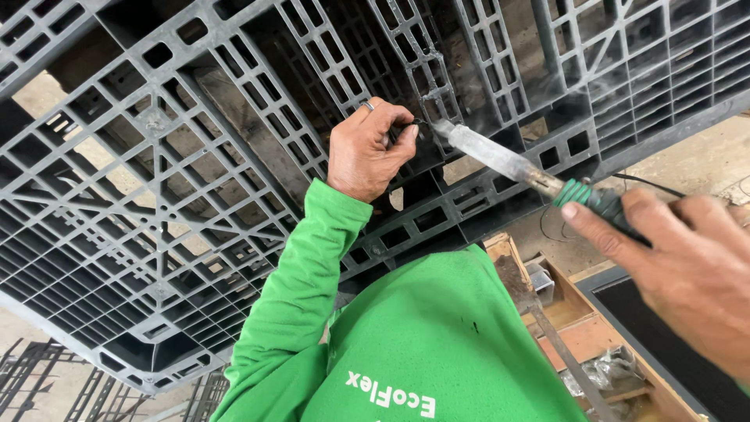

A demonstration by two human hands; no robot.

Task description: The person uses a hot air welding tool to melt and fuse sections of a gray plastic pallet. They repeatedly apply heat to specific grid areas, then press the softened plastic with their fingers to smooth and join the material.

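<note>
Gripping the green-handled soldering iron (539,178), the right hand (680,266) is closed round its handle, hot tip smoking against a rib of the black plastic pallet (195,187) overhead. The left hand (367,152) pinches a thin wire (412,125) right beside that tip, so a slip could burn fingers. White lettering on the green shirt (437,344), no labels further out

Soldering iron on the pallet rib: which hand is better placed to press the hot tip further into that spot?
Right. The right hand grips the soldering iron by its green handle, its smoking tip at the black plastic pallet rib. The left hand pinches something small beside the tip, likely steadying it.
</note>
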